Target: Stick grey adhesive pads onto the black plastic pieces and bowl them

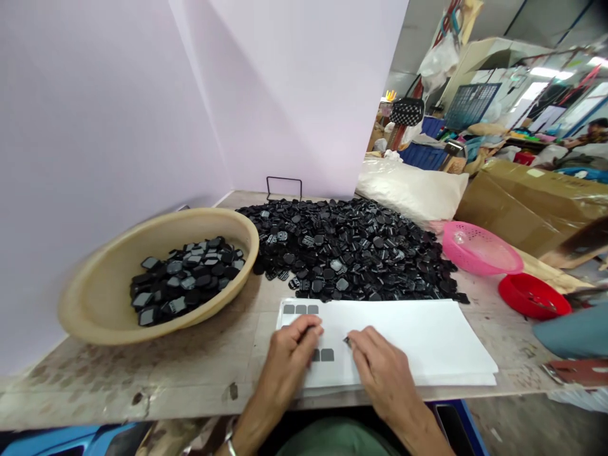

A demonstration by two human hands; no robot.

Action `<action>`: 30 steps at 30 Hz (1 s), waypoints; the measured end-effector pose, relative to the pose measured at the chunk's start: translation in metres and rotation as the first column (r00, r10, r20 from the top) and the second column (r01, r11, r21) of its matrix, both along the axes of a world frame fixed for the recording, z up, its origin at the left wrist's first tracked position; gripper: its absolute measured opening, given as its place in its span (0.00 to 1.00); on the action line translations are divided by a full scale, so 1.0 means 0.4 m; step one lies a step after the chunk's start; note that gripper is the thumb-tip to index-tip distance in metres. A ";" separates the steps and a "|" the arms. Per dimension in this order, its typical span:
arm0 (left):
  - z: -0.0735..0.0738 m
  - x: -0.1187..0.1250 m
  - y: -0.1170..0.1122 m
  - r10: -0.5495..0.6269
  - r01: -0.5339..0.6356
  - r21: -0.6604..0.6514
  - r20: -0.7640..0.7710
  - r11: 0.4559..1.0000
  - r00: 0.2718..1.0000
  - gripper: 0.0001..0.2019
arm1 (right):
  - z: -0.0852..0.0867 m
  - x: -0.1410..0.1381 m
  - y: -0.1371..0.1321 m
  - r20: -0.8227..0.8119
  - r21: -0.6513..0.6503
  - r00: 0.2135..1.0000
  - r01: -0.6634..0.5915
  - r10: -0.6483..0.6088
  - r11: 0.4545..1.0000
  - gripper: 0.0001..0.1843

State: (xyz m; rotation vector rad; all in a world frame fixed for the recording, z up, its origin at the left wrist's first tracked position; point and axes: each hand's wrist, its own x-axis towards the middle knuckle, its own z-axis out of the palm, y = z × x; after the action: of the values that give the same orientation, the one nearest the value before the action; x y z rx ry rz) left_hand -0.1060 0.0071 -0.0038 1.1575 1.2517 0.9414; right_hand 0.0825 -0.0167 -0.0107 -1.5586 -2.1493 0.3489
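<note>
Left hand (291, 347) lies knuckles-up on the white sheet (427, 335), fingers curled down beside the grey squares (323, 354); can't tell if anything is under them. Right hand (380, 364) just beside it, thumb and forefinger pinched on a small dark piece (348, 341) that touches the sheet. Sheet stack sits at the tabletop (142, 373) near edge; behind it a heap of black pieces (351, 253), beige basin (95, 297) of the same at left, pink basket (479, 250) and red bowl (532, 296) at right.

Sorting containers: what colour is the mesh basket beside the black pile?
The basket is pink; head view.
</note>
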 end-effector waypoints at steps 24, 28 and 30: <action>0.006 -0.030 0.030 -0.253 0.440 0.212 -0.576 0.873 0.777 0.09 | 0.013 -0.114 0.196 0.152 -0.095 0.984 -0.076 0.090 0.993 0.09; 0.004 -0.030 0.029 -0.256 0.439 0.201 -0.578 0.876 0.775 0.08 | 0.019 -0.108 0.214 -0.014 -0.140 0.996 -0.086 0.085 0.986 0.08; 0.000 -0.029 0.025 -0.258 0.439 0.204 -0.571 0.875 0.780 0.09 | 0.027 -0.094 0.214 -0.117 -0.159 0.990 -0.097 0.079 0.982 0.09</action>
State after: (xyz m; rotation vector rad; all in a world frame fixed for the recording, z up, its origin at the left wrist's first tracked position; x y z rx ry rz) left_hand -0.1174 0.0171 -0.0038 1.9459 1.2555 0.5622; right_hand 0.0451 0.0689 -0.0001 -1.4956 -2.1546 0.6418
